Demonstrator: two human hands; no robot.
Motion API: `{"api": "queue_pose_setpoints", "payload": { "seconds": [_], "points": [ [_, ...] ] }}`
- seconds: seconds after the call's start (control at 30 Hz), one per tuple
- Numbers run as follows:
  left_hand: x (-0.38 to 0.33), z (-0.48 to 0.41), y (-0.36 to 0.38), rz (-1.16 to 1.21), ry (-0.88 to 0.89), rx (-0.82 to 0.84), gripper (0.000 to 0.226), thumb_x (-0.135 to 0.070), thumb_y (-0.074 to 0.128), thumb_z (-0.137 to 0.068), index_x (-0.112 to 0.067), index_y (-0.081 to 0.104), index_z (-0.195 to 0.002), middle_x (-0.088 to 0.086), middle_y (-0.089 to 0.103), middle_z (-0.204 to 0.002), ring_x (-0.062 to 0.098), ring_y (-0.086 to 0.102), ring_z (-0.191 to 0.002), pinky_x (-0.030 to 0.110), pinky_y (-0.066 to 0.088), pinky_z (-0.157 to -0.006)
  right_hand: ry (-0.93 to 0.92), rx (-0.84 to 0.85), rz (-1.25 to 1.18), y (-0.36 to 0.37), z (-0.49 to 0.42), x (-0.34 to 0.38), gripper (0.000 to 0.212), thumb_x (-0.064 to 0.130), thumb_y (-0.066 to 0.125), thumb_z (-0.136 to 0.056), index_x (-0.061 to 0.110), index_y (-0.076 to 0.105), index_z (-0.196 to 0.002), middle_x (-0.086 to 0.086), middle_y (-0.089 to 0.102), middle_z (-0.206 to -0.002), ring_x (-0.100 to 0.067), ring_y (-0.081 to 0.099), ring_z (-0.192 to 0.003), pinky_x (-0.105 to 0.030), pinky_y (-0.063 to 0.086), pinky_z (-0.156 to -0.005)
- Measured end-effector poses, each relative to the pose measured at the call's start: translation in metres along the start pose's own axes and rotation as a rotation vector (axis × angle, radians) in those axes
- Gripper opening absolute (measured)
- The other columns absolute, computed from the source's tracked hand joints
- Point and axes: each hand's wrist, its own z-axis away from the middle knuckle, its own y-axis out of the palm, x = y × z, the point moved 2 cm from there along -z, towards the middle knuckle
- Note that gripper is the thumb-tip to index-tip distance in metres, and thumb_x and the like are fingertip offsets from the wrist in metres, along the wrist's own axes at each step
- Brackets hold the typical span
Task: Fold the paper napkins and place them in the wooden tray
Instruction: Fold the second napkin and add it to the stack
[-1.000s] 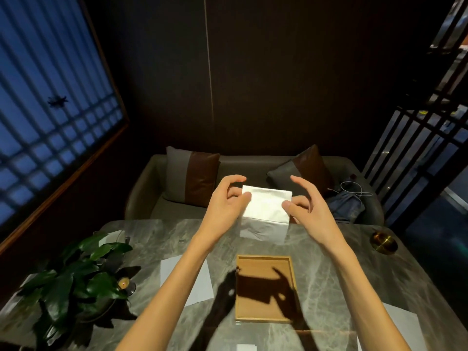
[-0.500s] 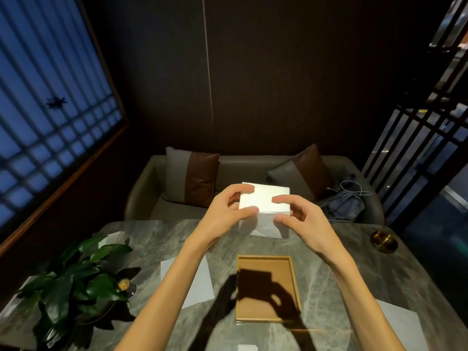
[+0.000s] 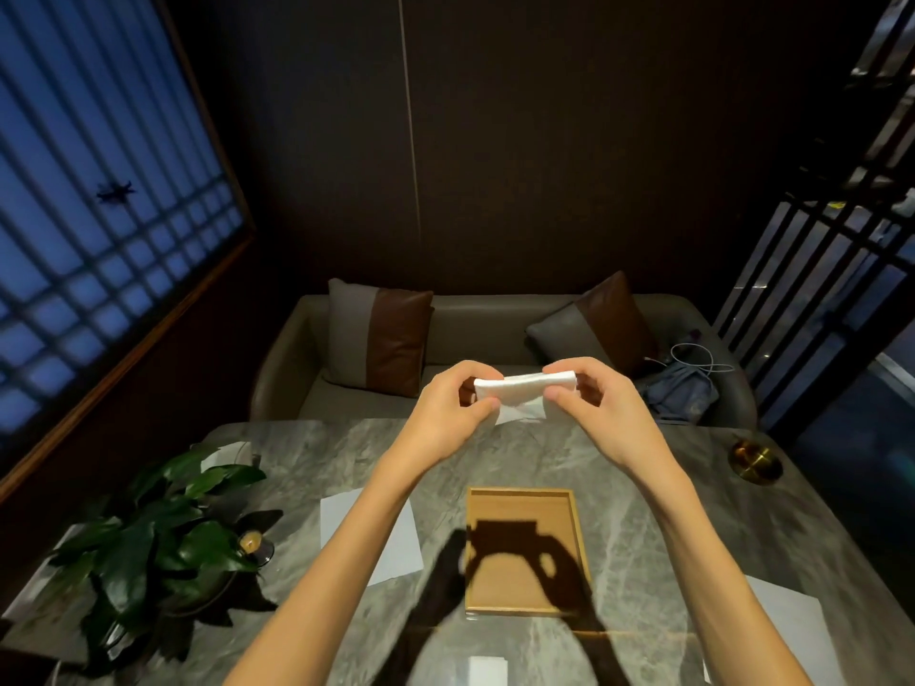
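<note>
**Clerk:** Item one: paper napkin (image 3: 520, 386), white, one in hand. Location?

**Checker:** Held in the air over the far part of the marble table (image 3: 307, 462), beyond the wooden tray (image 3: 579, 542). Left hand (image 3: 448, 418) pinches its left end, right hand (image 3: 601, 413) its right end, thumbs and fingers closed on the paper. The hands sit close together, the napkin spanning the gap.

**Clerk:** Reason for that hold?

**Checker:** By my reading, a pinch at each end keeps the layers aligned while a fold is pressed. A looser flap hangs below the band, so the fold looks unfinished.

**Clerk:** Tray?

**Checker:** One, lying flat between the forearms, nothing visible in it but the hands' shadow. Likely set there for a short drop from the fold.

**Clerk:** Other paper on the table?

**Checker:** One flat sheet (image 3: 391, 542) left of the tray, one sheet (image 3: 792, 621) at the right, one small piece (image 3: 487, 671) at the near edge. Whether these are napkins I cannot tell for certain.

**Clerk:** Sundries?

**Checker:** One potted plant (image 3: 148, 532), one brass dish (image 3: 756, 461), two cushions on one sofa (image 3: 475, 324).
</note>
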Motion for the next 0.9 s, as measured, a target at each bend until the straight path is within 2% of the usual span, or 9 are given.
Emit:
{"api": "queue_pose_setpoints", "payload": {
  "seconds": [0.1,0.23,0.37,0.47,0.57,0.67,0.77,0.83,0.9],
  "points": [
    [-0.003,0.001,-0.002,0.067,0.023,-0.032,0.021,-0.019,0.068,-0.093,-0.030,0.066,-0.110,-0.022,0.064,-0.101,-0.014,0.059,-0.094,0.004,0.051,-0.077,-0.042,-0.033,0.063,-0.003,-0.003,0.002,0.011,0.022,0.063,-0.095,0.027,0.068,-0.103,0.007,0.065,-0.101,-0.011,0.059,-0.098,-0.021,0.047,-0.082],
    [-0.007,0.001,-0.003,0.026,0.066,-0.112,0.014,-0.022,0.069,-0.093,-0.036,0.067,-0.096,-0.017,0.061,-0.102,0.001,0.060,-0.097,0.018,0.052,-0.085,-0.078,-0.023,0.107,-0.007,-0.006,0.005,0.008,0.024,0.061,-0.097,0.023,0.068,-0.099,0.005,0.060,-0.109,-0.008,0.052,-0.109,-0.002,0.041,-0.079],
    [-0.010,0.001,-0.004,0.055,0.103,-0.147,0.023,-0.023,0.068,-0.093,-0.043,0.059,-0.088,-0.020,0.061,-0.099,-0.005,0.059,-0.099,0.014,0.053,-0.081,-0.098,-0.082,-0.006,-0.007,-0.005,0.012,0.019,0.028,0.059,-0.098,0.016,0.069,-0.108,0.002,0.070,-0.102,-0.008,0.064,-0.093,-0.023,0.050,-0.081],
    [-0.016,0.003,0.001,-0.033,0.241,-0.279,0.024,-0.014,0.065,-0.095,-0.036,0.057,-0.099,-0.020,0.059,-0.097,-0.003,0.058,-0.098,0.019,0.056,-0.081,0.137,-0.303,0.108,-0.003,-0.005,0.010,0.030,0.050,0.049,-0.097,0.029,0.059,-0.115,0.008,0.064,-0.098,-0.010,0.060,-0.090,-0.032,0.050,-0.082],
    [-0.020,0.010,0.008,-0.254,0.539,-0.293,0.025,0.004,0.064,-0.090,-0.016,0.061,-0.104,-0.002,0.059,-0.102,0.009,0.057,-0.094,0.030,0.052,-0.079,0.350,-0.149,-0.374,0.007,-0.004,0.012,0.043,0.063,0.052,-0.092,0.027,0.058,-0.115,0.003,0.068,-0.086,-0.009,0.066,-0.070,-0.027,0.056,-0.058],
    [-0.016,0.019,0.018,-0.406,0.705,-0.200,0.024,0.008,0.062,-0.084,-0.006,0.065,-0.104,0.012,0.060,-0.111,0.023,0.054,-0.109,0.040,0.049,-0.090,0.286,-0.159,-0.495,0.012,-0.004,0.011,0.049,0.034,0.070,-0.090,0.032,0.048,-0.134,0.004,0.073,-0.095,-0.007,0.074,-0.079,-0.018,0.057,-0.059],
    [-0.008,0.029,0.027,-0.223,0.443,-0.266,0.048,0.012,0.058,-0.083,-0.013,0.060,-0.124,0.004,0.046,-0.140,0.015,0.036,-0.138,0.029,0.033,-0.116,0.177,-0.250,-0.398,0.011,-0.002,0.005,0.063,0.019,0.069,-0.091,0.037,0.038,-0.142,0.009,0.074,-0.093,-0.002,0.073,-0.086,-0.016,0.058,-0.063],
    [-0.005,0.033,0.021,0.083,0.171,-0.293,0.046,-0.001,0.056,-0.097,-0.020,0.049,-0.138,-0.011,0.044,-0.140,-0.002,0.040,-0.133,0.014,0.037,-0.108,0.150,-0.220,-0.385,0.009,0.001,0.001,0.064,0.019,0.068,-0.092,0.037,0.036,-0.144,0.007,0.079,-0.087,-0.005,0.074,-0.088,-0.019,0.060,-0.068],
    [-0.003,0.032,0.017,0.323,-0.026,-0.176,0.038,-0.023,0.057,-0.102,-0.026,0.048,-0.138,-0.025,0.058,-0.124,-0.013,0.055,-0.114,0.008,0.048,-0.090,0.134,-0.134,-0.362,0.010,0.004,-0.001,0.062,0.020,0.068,-0.093,0.037,0.037,-0.144,0.003,0.080,-0.088,-0.010,0.076,-0.088,-0.022,0.060,-0.072]
  ]
}}
